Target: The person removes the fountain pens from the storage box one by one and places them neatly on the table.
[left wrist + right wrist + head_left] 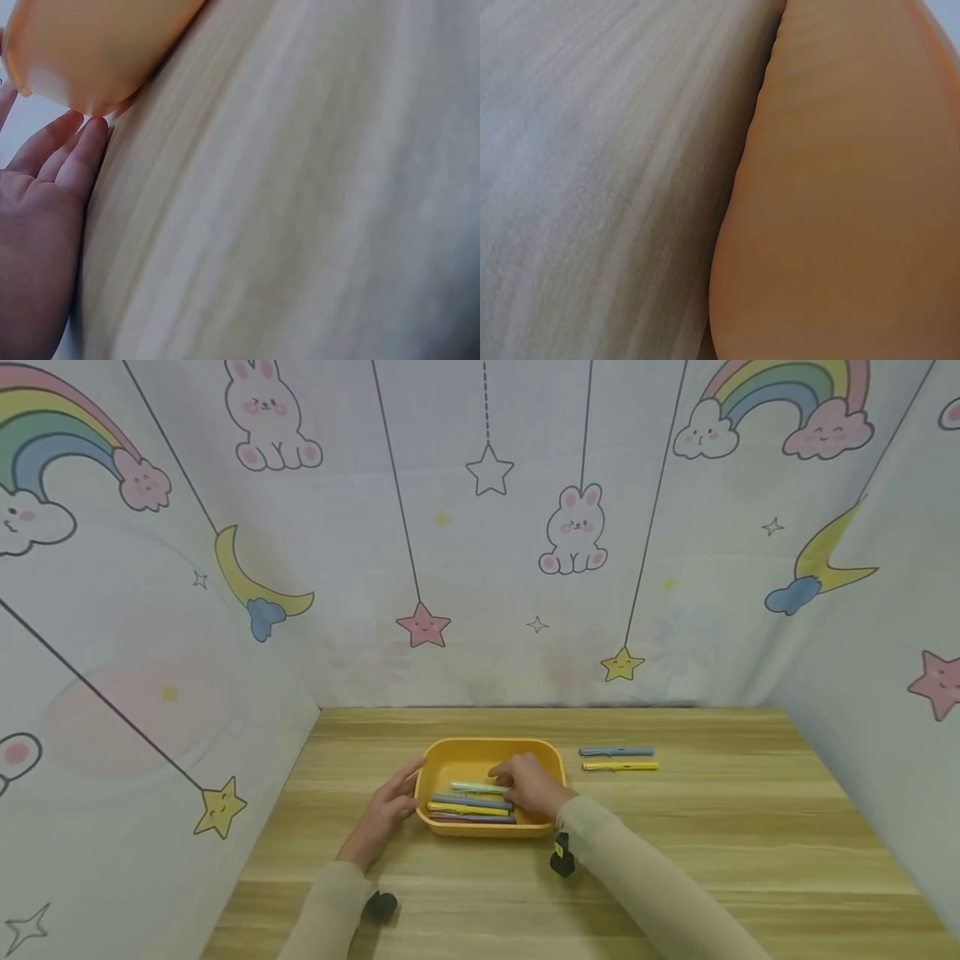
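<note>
A yellow-orange plastic tray (491, 830) rests on the table with several pens inside. Nearest its front wall lie a yellow pen (468, 808) and blue-grey pens, one of them a blue-grey pen (480, 802) just behind the yellow one. A pale green pen (472, 787) lies behind these. My left hand (386, 814) touches the tray's left end, its fingers straight against the outer wall in the left wrist view. Reaching over the right rim, my right hand (531, 783) bends its fingers inside the tray, at the pale green pen's right end; I cannot tell whether it grips that pen.
Right of the tray, a blue-grey pen (617, 751) and a yellow pen (621, 767) lie side by side on the wooden table (720, 843). A printed fabric curtain (510, 668) stands behind the table, with more fabric at both sides.
</note>
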Demonstrator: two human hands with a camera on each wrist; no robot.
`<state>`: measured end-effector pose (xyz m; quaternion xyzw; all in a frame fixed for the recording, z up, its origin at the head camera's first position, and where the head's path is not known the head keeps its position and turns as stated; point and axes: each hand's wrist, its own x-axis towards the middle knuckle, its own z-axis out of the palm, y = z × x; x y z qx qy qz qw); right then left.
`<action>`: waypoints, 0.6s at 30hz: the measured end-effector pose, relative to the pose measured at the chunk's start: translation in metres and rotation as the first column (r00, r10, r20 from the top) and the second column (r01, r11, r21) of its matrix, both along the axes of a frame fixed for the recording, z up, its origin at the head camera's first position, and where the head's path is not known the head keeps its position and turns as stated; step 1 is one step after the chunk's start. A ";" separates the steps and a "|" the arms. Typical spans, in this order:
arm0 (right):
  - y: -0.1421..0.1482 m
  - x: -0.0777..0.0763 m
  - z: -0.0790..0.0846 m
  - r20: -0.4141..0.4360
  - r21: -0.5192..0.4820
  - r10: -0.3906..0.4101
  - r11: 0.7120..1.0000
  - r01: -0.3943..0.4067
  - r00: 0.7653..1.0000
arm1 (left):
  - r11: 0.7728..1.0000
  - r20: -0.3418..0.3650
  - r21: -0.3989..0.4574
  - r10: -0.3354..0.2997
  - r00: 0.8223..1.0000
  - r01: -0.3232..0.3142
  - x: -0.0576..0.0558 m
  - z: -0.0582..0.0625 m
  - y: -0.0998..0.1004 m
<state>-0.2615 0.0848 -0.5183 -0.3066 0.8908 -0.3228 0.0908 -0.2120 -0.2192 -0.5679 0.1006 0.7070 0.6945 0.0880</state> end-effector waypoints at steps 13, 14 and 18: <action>-0.001 0.002 0.007 -0.007 -0.077 -0.064 0.995 0.063 0.998 | 1.000 -0.012 0.011 0.003 1.000 -0.003 -0.002 0.001 0.001; -0.001 0.002 0.007 -0.009 -0.090 -0.066 0.994 0.065 0.998 | 1.000 -0.009 0.008 0.004 1.000 -0.004 -0.001 0.001 0.001; 0.001 0.003 0.008 -0.017 -0.128 -0.065 0.990 0.062 0.998 | 1.000 0.007 -0.006 0.011 1.000 -0.011 0.000 0.001 0.000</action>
